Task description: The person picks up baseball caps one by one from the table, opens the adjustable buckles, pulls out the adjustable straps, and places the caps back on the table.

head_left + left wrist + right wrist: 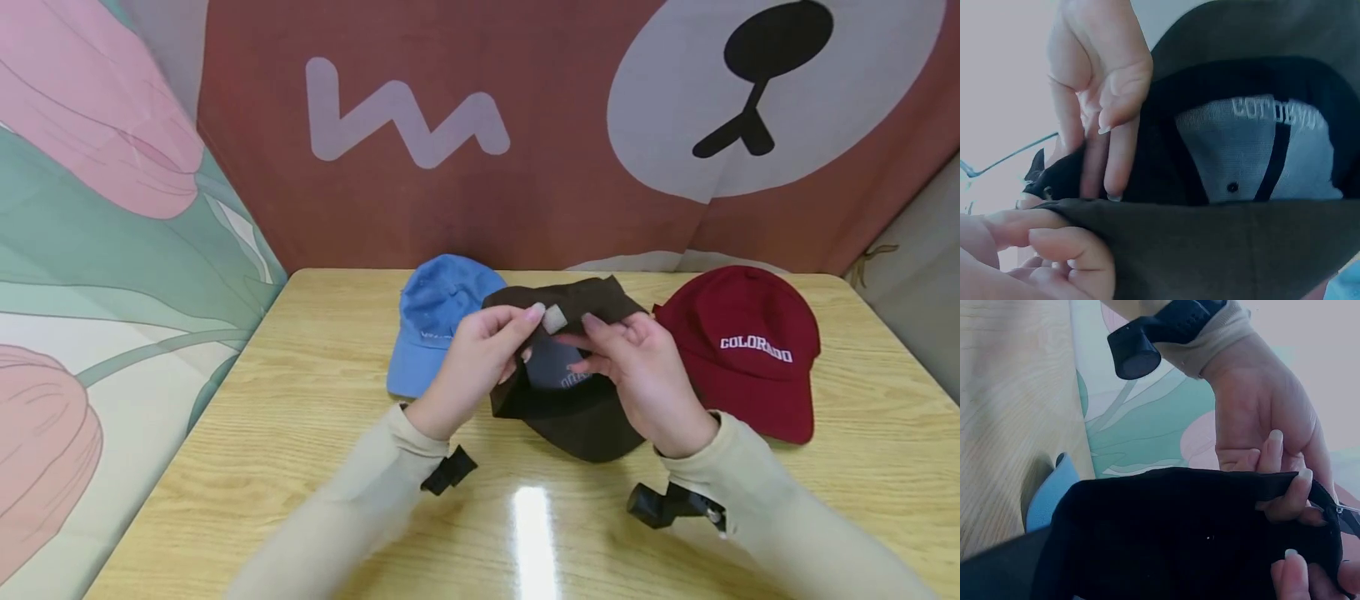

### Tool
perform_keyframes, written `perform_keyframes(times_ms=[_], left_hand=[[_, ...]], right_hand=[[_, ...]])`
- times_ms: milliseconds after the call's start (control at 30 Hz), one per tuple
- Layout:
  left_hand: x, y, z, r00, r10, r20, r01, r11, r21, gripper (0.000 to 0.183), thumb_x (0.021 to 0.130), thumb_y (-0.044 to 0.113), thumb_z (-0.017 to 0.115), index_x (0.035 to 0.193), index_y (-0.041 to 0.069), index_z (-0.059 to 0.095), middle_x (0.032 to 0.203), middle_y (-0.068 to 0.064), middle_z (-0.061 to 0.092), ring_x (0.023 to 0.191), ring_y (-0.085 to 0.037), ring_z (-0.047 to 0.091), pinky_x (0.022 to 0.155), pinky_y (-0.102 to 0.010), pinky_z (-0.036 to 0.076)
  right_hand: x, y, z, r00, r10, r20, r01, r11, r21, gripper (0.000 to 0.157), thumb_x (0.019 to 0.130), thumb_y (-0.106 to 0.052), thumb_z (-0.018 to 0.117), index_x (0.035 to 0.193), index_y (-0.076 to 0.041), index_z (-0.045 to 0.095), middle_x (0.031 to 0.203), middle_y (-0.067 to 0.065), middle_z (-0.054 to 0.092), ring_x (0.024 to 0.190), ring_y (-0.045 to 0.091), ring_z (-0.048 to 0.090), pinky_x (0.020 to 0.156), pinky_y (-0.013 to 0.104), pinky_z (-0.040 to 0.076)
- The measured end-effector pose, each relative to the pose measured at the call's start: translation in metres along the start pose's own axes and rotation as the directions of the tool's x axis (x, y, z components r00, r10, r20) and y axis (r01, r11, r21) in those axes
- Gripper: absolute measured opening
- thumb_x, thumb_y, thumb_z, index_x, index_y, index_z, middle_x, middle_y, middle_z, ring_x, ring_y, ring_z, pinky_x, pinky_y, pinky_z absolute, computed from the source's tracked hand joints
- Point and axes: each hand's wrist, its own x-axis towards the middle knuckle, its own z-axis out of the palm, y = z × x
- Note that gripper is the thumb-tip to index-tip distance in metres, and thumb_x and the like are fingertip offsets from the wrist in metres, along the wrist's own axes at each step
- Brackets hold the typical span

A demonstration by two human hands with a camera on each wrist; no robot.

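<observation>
A dark brown cap (585, 433) is raised over the table, its inside and a grey panel with reversed lettering facing the head view. My left hand (486, 350) pinches its back edge between thumb and fingers. Close to the right, my right hand (652, 379) pinches the same edge, with some fingers inside the opening. Between the hands sits a small pale square (554, 319) on the band. The left wrist view shows the cap's grey inner panel (1241, 150) and the other hand's fingers reaching past the rim. A small metal piece (1339, 509) shows at the strap in the right wrist view.
A blue cap (450, 304) sits on the wooden table (315, 433) behind my left hand. To the right lies a dark red cap (738, 333) with white COLORADO lettering. Printed cloth (555, 183) hangs behind the table and along its left side.
</observation>
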Motion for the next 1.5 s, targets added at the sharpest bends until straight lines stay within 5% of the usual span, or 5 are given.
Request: perform_keyframes(times_ms=[400,700,1233,1333,1500], left_hand=[[0.006,0.006,-0.001,0.998,-0.012,-0.054,0.004,0.99,-0.143,0.023,0.1,0.016,0.055,0.085,0.0,0.061,0.066,-0.002,0.048,0.044,-0.01,0.026,0.045,-0.021,0.022],[0.007,0.008,0.005,0.995,0.007,-0.095,-0.027,0.977,-0.214,0.024,0.101,0.012,0.052,0.087,-0.007,0.057,0.064,-0.001,0.046,0.044,-0.006,0.027,0.045,-0.019,0.021],[0.0,0.009,0.01,0.998,0.06,0.001,-0.06,0.995,0.08,0.02,0.097,0.014,0.061,0.1,-0.005,0.064,0.071,0.0,0.055,0.055,-0.008,0.042,0.052,-0.02,0.035],[-0.003,0.006,0.009,0.98,0.199,0.015,-0.194,0.932,0.306,0.022,0.091,0.015,0.07,0.107,0.0,0.065,0.079,-0.002,0.059,0.059,-0.01,0.047,0.055,-0.022,0.04],[-0.006,0.001,0.008,0.852,0.522,0.036,-0.42,0.641,0.643,0.02,0.086,0.014,0.075,0.105,0.007,0.069,0.092,-0.003,0.065,0.074,-0.016,0.056,0.067,-0.026,0.046]], right_hand=[[0.002,-0.003,-0.005,0.995,0.009,0.1,0.003,0.993,-0.119,0.03,0.103,-0.02,0.051,0.117,0.005,0.057,0.105,0.004,0.072,0.082,0.022,0.072,0.062,0.03,0.057],[0.004,0.004,-0.003,0.948,-0.315,-0.038,0.297,0.924,-0.239,0.01,0.093,0.005,0.06,0.1,0.004,0.053,0.087,0.004,0.072,0.064,0.018,0.07,0.059,0.029,0.057],[0.006,-0.004,-0.002,0.73,-0.675,0.101,0.529,0.466,-0.709,0.024,0.073,0.012,0.077,0.095,0.004,0.074,0.09,0.014,0.072,0.077,0.0,0.061,0.074,0.009,0.047],[0.007,-0.005,-0.004,0.711,-0.693,0.118,0.535,0.425,-0.73,0.021,0.074,0.011,0.077,0.092,0.003,0.074,0.087,0.013,0.072,0.074,0.011,0.063,0.074,0.009,0.047],[0.007,-0.008,-0.007,0.676,-0.719,0.161,0.543,0.337,-0.769,0.022,0.072,0.011,0.079,0.091,0.002,0.075,0.076,0.011,0.063,0.064,0.016,0.052,0.063,0.011,0.04]])
